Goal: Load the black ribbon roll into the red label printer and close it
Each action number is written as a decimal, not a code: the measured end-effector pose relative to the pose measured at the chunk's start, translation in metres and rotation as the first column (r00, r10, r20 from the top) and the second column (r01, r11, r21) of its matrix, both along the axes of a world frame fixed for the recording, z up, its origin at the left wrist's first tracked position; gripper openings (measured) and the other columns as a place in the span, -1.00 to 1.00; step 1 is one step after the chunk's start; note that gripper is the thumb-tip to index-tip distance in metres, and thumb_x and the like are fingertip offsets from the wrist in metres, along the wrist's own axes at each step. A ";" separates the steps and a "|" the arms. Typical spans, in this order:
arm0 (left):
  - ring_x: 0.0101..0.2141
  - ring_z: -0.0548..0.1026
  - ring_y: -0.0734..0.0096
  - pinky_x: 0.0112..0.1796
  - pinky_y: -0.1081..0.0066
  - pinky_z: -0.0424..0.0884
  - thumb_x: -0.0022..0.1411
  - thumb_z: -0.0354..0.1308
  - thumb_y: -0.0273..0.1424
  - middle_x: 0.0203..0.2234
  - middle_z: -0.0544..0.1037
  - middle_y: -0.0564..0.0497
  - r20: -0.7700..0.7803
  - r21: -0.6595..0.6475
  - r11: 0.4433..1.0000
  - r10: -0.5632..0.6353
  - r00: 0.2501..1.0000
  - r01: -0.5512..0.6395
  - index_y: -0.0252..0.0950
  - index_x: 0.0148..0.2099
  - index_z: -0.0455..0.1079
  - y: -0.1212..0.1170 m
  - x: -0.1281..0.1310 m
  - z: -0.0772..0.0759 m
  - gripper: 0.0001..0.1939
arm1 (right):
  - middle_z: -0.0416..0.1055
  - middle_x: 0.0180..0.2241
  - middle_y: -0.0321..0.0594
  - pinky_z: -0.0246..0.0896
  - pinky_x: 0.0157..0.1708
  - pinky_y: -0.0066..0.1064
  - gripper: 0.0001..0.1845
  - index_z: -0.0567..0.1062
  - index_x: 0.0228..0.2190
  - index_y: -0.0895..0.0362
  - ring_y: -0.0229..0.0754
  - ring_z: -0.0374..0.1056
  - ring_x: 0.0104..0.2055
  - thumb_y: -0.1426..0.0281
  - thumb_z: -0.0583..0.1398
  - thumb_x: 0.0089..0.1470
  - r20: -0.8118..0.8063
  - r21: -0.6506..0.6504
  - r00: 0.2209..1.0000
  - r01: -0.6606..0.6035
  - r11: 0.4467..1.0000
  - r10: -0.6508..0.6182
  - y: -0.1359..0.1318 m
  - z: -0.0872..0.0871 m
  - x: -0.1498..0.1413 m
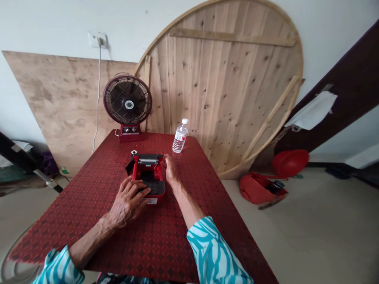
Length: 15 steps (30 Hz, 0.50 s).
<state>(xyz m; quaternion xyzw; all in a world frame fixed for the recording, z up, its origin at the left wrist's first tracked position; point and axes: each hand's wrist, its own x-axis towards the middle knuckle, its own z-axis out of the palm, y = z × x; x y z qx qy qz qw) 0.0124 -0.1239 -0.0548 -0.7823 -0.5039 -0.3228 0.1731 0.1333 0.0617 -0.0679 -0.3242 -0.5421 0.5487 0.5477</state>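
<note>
A small red machine (164, 192) with a black front panel and a grey bar across its raised back part sits on the table; it looks like an opened label printer. Across its front left lies my left hand (126, 202), fingers stretched and apart on the black panel, the thumb by the front face with a white label. My right hand (171, 169) is closed at the upper right end of the raised part, the fingertips partly hidden. Just behind the machine's left corner stands a small white roll (134, 152).
The table (189, 236) has a red patterned cover. At its far edge are a dark red fan (129, 104) and a water bottle (179, 138). A round wooden board (225, 86) leans on the wall behind. On the floor to the right lie a red bag (256, 189) and a red basin (290, 162).
</note>
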 end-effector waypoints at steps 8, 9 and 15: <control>-0.04 0.44 0.21 0.13 0.04 0.13 0.24 0.11 -0.42 -0.19 0.56 -0.03 0.200 -0.050 0.998 -0.031 0.979 0.041 -0.16 -0.04 0.43 0.000 -0.008 -0.002 -0.76 | 0.47 -0.09 -0.22 0.09 0.10 -0.22 -0.75 0.56 -0.38 0.08 -0.09 0.30 0.03 0.20 0.25 -0.10 -0.016 -0.053 1.000 0.017 0.998 -0.018 -0.038 -0.028 0.020; -0.04 0.44 0.23 0.12 0.06 0.15 0.26 0.08 -0.41 -0.19 0.55 -0.04 0.289 -0.055 0.998 0.000 0.957 0.017 -0.18 -0.06 0.43 0.002 -0.011 0.000 -0.78 | 0.47 -0.09 -0.22 0.11 0.09 -0.21 -0.73 0.55 -0.33 0.07 -0.09 0.31 0.02 0.20 0.25 -0.10 -0.033 -0.083 0.999 0.008 0.997 -0.011 -0.039 -0.030 0.020; 0.00 0.42 0.13 0.00 0.16 0.33 0.14 0.17 -0.16 -0.03 0.48 -0.14 0.888 -0.314 0.947 0.268 0.375 0.067 -0.28 0.05 0.34 0.035 -0.028 0.004 -0.52 | 0.51 -0.15 -0.23 0.21 0.00 -0.20 -0.64 0.52 -0.24 0.06 -0.09 0.37 -0.07 0.19 0.25 -0.12 -0.092 -0.189 0.996 0.001 0.982 -0.019 -0.039 -0.033 0.014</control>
